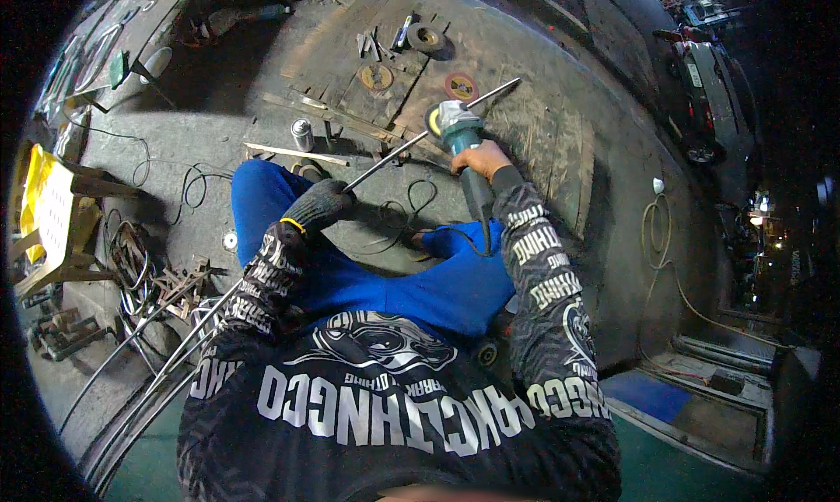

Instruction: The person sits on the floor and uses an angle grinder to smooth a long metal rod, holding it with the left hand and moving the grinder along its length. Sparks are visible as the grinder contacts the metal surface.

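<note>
One long, thin, silver-grey metal rod (389, 161) slants up and rightward over the floor, straight and smooth, with a dull sheen and a bare tip above a worn brown wooden board (534, 156). The left hand (319, 206), in a dark grey knitted glove with a yellow cuff edge, is closed around it near the knee of the blue trousers (262, 209) (whether the rod runs on behind the sleeve, I cannot tell). The ungloved right hand (483, 161) grips the teal-and-black body of an angle grinder (463, 137). Its metallic grey head lies over the rod, and its round, yellow-faced disc (433, 119) sits right by the metal; contact is hard to judge. Beyond the head, on the board, lies a flat red disc (461, 86); a silver spray can (302, 135) stands left of the rod.
</note>
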`<state>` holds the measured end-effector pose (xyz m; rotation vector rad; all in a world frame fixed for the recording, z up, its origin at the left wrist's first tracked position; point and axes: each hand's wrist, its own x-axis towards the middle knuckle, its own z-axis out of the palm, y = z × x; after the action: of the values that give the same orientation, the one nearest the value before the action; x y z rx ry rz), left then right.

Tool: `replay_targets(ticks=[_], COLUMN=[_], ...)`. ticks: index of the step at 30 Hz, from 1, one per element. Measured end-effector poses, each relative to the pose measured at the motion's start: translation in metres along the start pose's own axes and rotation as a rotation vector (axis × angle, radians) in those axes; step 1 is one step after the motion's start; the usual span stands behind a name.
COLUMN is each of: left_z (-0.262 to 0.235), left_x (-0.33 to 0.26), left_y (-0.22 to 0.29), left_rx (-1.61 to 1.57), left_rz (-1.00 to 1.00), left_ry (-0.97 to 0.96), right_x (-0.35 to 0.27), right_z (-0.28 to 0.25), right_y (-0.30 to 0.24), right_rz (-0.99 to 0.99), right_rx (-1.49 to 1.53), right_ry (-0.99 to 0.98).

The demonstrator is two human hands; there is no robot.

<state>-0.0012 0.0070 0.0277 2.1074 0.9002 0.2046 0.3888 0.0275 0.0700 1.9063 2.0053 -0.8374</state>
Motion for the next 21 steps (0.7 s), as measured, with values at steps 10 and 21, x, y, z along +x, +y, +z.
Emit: replay_targets(ticks=[10,21], left_z=[0.008,0.021], left_x=[0.008,0.017], left_y=[-0.007,-0.029], left_rx=[-0.065,-0.214], left_rz=[-0.233,-0.284], left_ry=[-0.128,-0.062], right_x=[-0.018,-0.021], right_z=[0.031,0.041], right_y=[-0.077,-0.078], right_rz=[0.255,0.237], right_rx=[0.462,0.52], right_ry=[0.185,0.152])
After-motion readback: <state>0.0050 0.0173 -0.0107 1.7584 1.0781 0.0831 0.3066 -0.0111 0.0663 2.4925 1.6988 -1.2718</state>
